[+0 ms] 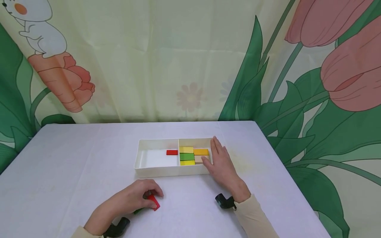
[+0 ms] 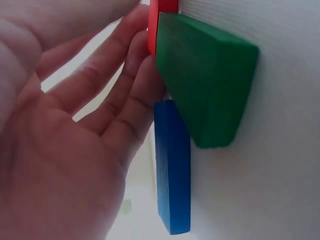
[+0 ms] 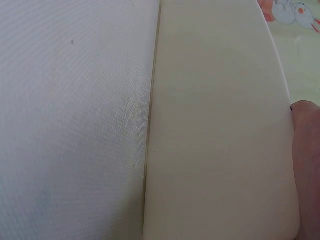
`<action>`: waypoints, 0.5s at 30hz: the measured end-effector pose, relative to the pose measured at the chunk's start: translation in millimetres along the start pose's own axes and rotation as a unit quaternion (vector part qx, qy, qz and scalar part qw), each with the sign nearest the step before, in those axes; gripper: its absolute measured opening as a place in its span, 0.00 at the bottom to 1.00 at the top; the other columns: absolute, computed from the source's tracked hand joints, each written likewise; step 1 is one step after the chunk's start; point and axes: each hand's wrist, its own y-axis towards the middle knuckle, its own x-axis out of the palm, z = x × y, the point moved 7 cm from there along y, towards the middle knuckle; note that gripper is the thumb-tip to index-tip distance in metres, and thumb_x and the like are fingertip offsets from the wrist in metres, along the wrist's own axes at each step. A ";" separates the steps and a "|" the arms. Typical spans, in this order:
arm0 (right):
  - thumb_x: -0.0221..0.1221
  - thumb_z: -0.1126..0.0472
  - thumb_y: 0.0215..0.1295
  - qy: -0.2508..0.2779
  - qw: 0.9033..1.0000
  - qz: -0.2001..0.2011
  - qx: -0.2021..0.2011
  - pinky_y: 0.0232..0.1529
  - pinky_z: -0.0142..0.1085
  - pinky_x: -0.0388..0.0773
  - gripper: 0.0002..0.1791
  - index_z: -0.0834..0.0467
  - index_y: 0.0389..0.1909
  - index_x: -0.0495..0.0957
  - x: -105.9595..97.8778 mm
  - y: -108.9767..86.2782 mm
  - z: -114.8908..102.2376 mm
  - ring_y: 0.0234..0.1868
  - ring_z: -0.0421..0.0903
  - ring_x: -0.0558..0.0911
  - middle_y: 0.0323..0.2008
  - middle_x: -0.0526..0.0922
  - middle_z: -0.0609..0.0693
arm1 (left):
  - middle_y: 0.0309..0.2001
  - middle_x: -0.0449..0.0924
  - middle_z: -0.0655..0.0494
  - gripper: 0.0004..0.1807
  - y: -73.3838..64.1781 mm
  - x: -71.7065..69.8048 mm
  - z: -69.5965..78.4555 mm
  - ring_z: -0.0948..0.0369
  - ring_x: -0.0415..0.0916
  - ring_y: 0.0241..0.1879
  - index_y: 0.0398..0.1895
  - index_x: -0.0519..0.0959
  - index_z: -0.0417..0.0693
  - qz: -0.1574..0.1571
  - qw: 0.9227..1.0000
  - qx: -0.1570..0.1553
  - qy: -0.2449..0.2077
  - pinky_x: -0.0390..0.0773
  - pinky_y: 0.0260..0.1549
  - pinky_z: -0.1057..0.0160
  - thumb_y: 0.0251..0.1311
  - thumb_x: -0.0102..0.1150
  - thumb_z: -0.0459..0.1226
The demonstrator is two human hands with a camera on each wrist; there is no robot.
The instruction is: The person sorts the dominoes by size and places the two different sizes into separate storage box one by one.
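My left hand (image 1: 134,196) pinches a red block (image 1: 153,202) between thumb and fingers, low over the table in front of the tray. Beneath that hand lie a green block (image 2: 210,80) and a blue block (image 2: 172,167), mostly hidden in the head view. The right hand (image 1: 223,165) rests at the right end of a white two-compartment tray (image 1: 157,172), fingers straight along the end and thumb (image 3: 306,125) over the front rim. In the tray's right compartment sit a green block (image 1: 187,156), yellow ones, an orange block (image 1: 201,151) and a tan block (image 1: 201,159).
Another red block (image 1: 171,152) lies in the left compartment against the divider. A white cloth covers the table (image 1: 74,172). Behind it hangs a curtain (image 1: 134,66) printed with tulips and a rabbit. Each wrist wears a black camera (image 1: 225,201).
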 end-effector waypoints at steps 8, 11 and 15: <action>0.50 0.44 0.73 -0.001 1.000 -0.003 0.000 0.79 0.53 0.44 0.45 0.65 0.78 0.44 -0.5 0.6 0.0 0.80 0.55 0.47 0.80 0.42 0.57 | 0.39 0.80 0.67 0.15 2.2 0.1 1.5 0.71 0.72 0.36 0.43 0.83 0.57 0.009 1.000 0.022 0.020 0.78 0.37 0.71 0.52 0.74 0.39; 0.50 0.44 0.73 -0.002 1.000 -0.002 -0.002 0.79 0.54 0.44 0.45 0.65 0.78 0.44 -1.0 1.0 0.3 0.80 0.55 0.47 0.80 0.42 0.57 | 0.38 0.79 0.67 0.14 5.8 -1.6 3.8 0.71 0.72 0.37 0.43 0.83 0.55 0.037 0.998 0.030 0.043 0.80 0.38 0.72 0.53 0.73 0.38; 0.50 0.44 0.73 -0.002 1.000 0.001 -0.005 0.79 0.54 0.45 0.45 0.66 0.77 0.44 -0.8 0.9 0.9 0.80 0.56 0.48 0.80 0.43 0.58 | 0.39 0.79 0.65 0.14 6.1 -4.0 5.2 0.69 0.72 0.36 0.43 0.83 0.52 0.062 0.996 0.026 0.055 0.81 0.37 0.72 0.52 0.73 0.35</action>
